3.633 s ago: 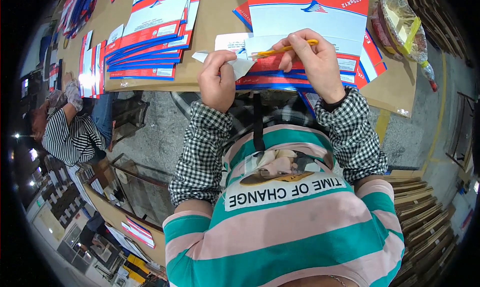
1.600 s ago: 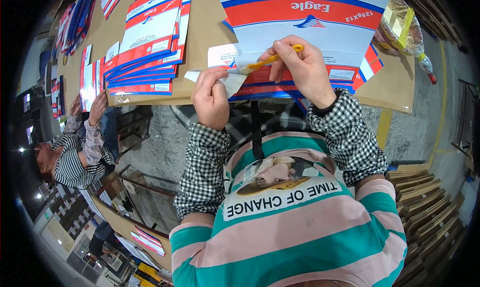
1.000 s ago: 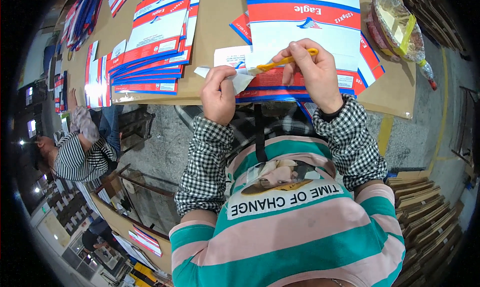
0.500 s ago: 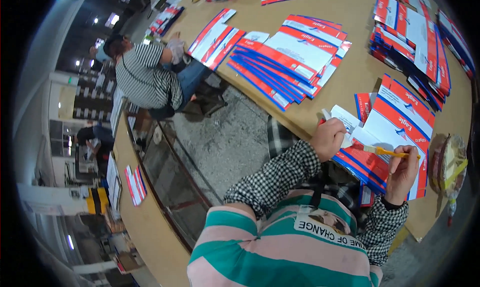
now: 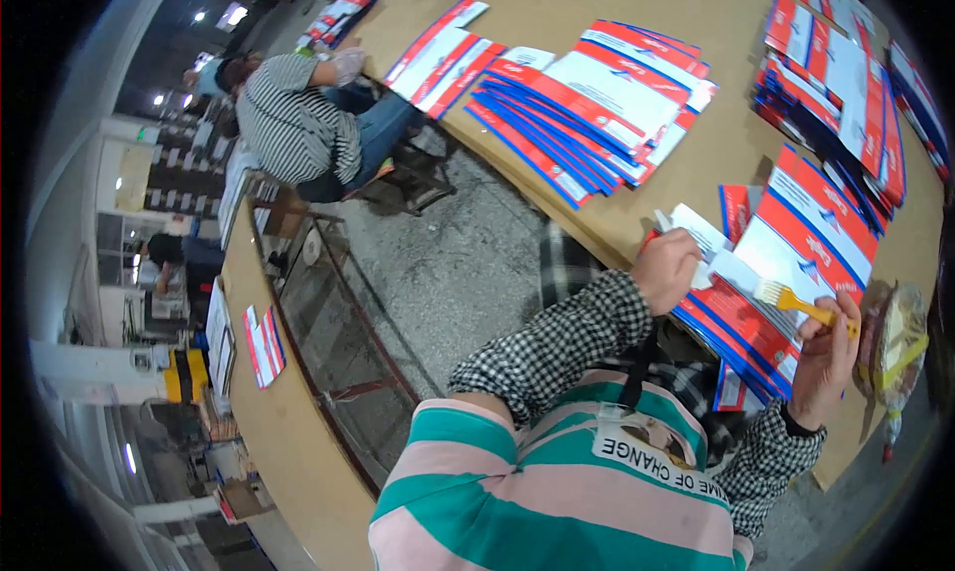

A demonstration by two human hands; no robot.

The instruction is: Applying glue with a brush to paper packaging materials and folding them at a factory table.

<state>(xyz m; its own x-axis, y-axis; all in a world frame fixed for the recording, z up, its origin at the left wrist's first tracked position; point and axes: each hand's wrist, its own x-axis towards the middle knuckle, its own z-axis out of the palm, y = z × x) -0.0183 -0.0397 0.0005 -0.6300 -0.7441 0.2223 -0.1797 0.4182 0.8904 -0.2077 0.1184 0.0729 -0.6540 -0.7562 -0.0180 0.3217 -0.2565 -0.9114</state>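
My right hand (image 5: pixel 829 357) holds a small flat brush (image 5: pixel 796 304) with a yellow handle and pale bristles. The bristles hang over the printed flat cartons, just right of a white flap (image 5: pixel 734 271). My left hand (image 5: pixel 667 271) is closed at the left edge of these cartons, its fingertips against the white flap; its exact grip is partly hidden. The red, white and blue flat carton (image 5: pixel 811 235) lies under and beyond the brush. Closer to me, a fanned stack of red cartons with blue edges (image 5: pixel 741 327) reaches the table edge.
A large fanned stack of flat cartons (image 5: pixel 617 94) lies on the tan table (image 5: pixel 537 138). Thicker piles (image 5: pixel 841 103) stand at the far right. A plastic-wrapped tub (image 5: pixel 900 337) sits by the right edge. At left, a person in a striped shirt (image 5: pixel 298 118) sits at the table.
The brush has moved right, away from the white flap, and its handle now slants more steeply. My left hand stays by the flap. The whole view has shifted slightly.
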